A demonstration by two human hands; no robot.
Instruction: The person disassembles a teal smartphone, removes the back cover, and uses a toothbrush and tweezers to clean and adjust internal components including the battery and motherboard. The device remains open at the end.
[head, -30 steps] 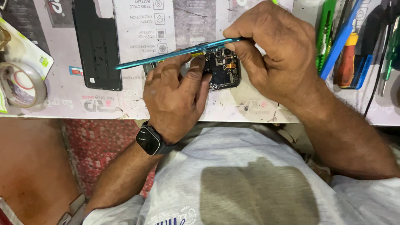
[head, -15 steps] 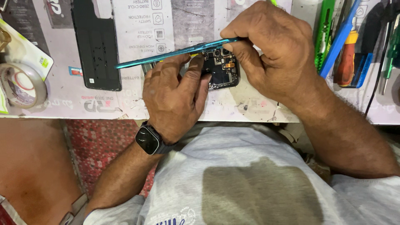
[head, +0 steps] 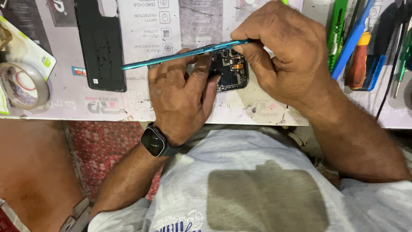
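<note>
the left hand (head: 182,96) presses down on the open phone (head: 229,71). the right hand (head: 283,53), at 3 o'clock, pinches the teal back cover (head: 184,53) tight.

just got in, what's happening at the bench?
A person is working on an opened phone on the paper-covered bench. The left hand steadies the phone body, thumb near the exposed circuit board. The right hand holds the teal back cover by one end, tilted up off the phone. A separate black panel lies flat to the left, with a tape roll beyond it.
</note>
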